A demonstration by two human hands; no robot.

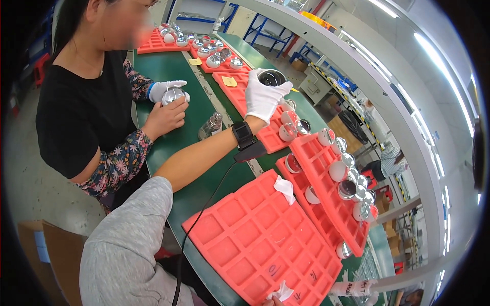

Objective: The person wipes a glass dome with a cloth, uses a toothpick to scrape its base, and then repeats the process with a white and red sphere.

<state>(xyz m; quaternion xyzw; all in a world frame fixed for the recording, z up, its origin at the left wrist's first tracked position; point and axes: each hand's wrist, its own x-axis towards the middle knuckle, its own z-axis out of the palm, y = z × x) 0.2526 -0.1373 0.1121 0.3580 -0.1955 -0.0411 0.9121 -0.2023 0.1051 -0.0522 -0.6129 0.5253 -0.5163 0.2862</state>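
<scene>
One dark shiny dome [272, 78] is up near the right edge of a red tray [237, 96], gripped round its side by the gloved left hand [261, 100]. Right hand [273, 302] is mostly out of view beside a white cloth [282, 291], can't tell its grip. Looks like a pick-or-place step; next move probably wants a gentle, steady hold.

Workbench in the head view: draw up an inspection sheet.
Surface: green bench, bearing red trays.
Things: dark-faced round piece; shiny round pieces in trays.
Clutter: glass bottle, yellow note, white cloth on nearest tray.
Hands: gloved left hand holds the dark-faced round piece; right hand, mostly out of frame, is at the white cloth.
Cables: black cable runs from the wrist device down past the nearest tray.
Surroundings: co-worker holding a silver piece; cardboard box.
</scene>
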